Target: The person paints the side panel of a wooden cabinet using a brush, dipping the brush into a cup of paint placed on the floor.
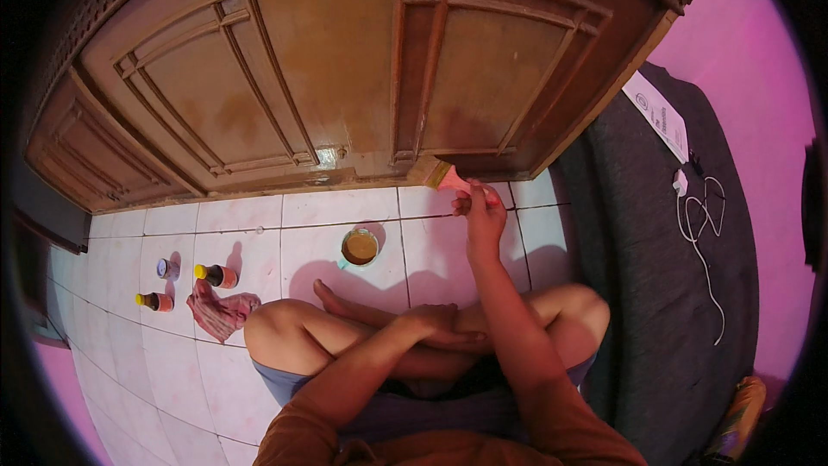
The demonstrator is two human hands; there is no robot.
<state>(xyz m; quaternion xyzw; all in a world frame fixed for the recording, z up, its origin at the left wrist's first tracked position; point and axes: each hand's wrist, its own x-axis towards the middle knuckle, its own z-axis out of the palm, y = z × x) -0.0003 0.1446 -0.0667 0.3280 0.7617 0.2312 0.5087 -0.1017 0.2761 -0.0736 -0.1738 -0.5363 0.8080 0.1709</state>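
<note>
My right hand is closed around the pink handle of a flat paintbrush. The bristles meet the lower edge of the brown wooden cabinet, beneath its right door panel. On my crossed legs rests my left hand, holding nothing, its fingers laid along the shin. A light-coloured cup of brown liquid stands on the floor between me and the cabinet, its handle toward my foot.
At the left on the white tiles are two dark bottles with yellow caps, a small jar and a crumpled reddish cloth. A dark mattress-like pad on my right bears papers and a white cable.
</note>
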